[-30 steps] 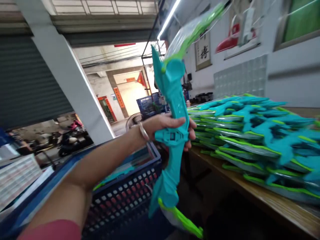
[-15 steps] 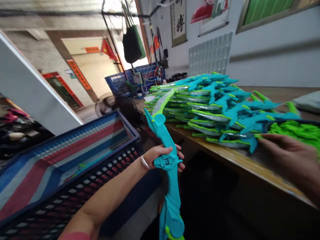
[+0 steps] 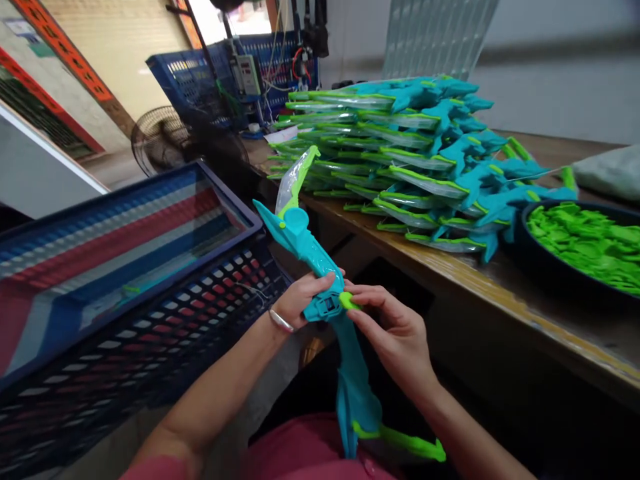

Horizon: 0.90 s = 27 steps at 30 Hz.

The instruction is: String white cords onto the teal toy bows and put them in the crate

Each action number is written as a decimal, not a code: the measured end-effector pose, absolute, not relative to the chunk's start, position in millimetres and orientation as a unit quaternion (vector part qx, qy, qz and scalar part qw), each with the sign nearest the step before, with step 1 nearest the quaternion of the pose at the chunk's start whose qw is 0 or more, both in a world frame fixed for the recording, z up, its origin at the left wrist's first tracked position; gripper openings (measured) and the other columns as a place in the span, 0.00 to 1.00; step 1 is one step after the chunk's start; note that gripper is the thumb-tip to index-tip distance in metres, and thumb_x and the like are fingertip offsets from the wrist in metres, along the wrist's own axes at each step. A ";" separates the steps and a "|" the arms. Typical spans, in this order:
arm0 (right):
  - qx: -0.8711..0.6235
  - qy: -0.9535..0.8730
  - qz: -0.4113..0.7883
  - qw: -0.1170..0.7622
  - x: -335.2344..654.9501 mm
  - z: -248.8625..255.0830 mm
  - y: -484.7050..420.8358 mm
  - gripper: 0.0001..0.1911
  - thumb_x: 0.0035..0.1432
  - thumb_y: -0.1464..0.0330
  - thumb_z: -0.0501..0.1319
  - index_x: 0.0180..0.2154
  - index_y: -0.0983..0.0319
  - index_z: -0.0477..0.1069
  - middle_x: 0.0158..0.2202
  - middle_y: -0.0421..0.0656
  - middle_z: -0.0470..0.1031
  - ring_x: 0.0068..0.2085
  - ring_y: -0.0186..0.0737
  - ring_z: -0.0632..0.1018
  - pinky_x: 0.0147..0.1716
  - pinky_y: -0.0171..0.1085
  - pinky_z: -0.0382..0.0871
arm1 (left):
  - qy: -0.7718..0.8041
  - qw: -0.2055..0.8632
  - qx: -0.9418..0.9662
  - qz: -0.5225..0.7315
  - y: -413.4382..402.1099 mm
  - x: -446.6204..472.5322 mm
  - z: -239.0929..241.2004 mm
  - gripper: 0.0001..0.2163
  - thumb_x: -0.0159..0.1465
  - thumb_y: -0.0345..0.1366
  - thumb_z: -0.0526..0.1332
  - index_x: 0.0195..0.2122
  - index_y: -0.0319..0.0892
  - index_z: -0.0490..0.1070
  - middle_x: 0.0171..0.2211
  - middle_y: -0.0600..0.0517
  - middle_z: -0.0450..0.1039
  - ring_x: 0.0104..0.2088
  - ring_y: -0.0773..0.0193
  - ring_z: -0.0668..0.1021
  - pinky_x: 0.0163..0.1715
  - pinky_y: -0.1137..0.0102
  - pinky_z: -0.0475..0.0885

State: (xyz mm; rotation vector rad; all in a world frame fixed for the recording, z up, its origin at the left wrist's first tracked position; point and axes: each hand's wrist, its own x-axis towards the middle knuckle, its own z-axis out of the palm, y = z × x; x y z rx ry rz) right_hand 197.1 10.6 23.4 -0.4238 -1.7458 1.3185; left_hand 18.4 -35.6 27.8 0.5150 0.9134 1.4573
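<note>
Gripping the bow [image 3: 320, 267] at its mid handle, left hand [image 3: 305, 300] wraps it, long axis running upper left to lower centre, while right hand [image 3: 395, 333] pinches a green clip [image 3: 347, 301] against the handle's right side.

Small toy-assembly workshop with an open street-side front. Evidence: a tall stack of identical teal-and-green toy bows [image 3: 400, 153] covers the wooden workbench [image 3: 500, 293] at centre right of the frame. A dark tub of loose green plastic parts [image 3: 580, 247] sits at the right edge. Blue perforated plastic crates occupy the lower left [image 3: 125, 320] and upper centre [image 3: 200, 80]. A floor fan [image 3: 160, 137] stands at upper left, beside wired electrical equipment [image 3: 247, 73] at top centre.
</note>
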 end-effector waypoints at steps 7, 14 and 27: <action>-0.151 -0.824 0.341 0.425 195.8 20.2 14.5 0.07 0.63 0.75 0.65 0.41 0.58 0.73 0.44 0.43 0.79 0.47 0.40 0.80 0.47 0.41 0.75 | 0.357 0.661 0.188 0.633 -32.4 14.9 14.0 0.11 0.62 0.35 0.67 0.42 0.33 0.77 0.34 0.42 0.83 0.33 0.58 0.84 0.36 0.69 0.78; -0.195 -0.847 0.246 0.429 192.0 23.2 5.2 0.06 0.63 0.75 0.65 0.40 0.60 0.71 0.45 0.45 0.76 0.46 0.38 0.79 0.44 0.37 0.77 | 0.337 0.637 0.190 0.667 -37.8 15.8 17.7 0.16 0.55 0.32 0.67 0.46 0.34 0.75 0.39 0.42 0.83 0.37 0.55 0.83 0.41 0.65 0.76; -0.268 -0.853 0.119 0.432 179.6 42.8 -24.6 0.08 0.63 0.73 0.65 0.43 0.58 0.71 0.48 0.49 0.77 0.48 0.45 0.81 0.46 0.43 0.81 | 0.293 0.470 0.221 0.803 -52.6 68.6 22.3 0.17 0.66 0.36 0.63 0.56 0.45 0.66 0.51 0.47 0.77 0.57 0.48 0.77 0.60 0.53 0.67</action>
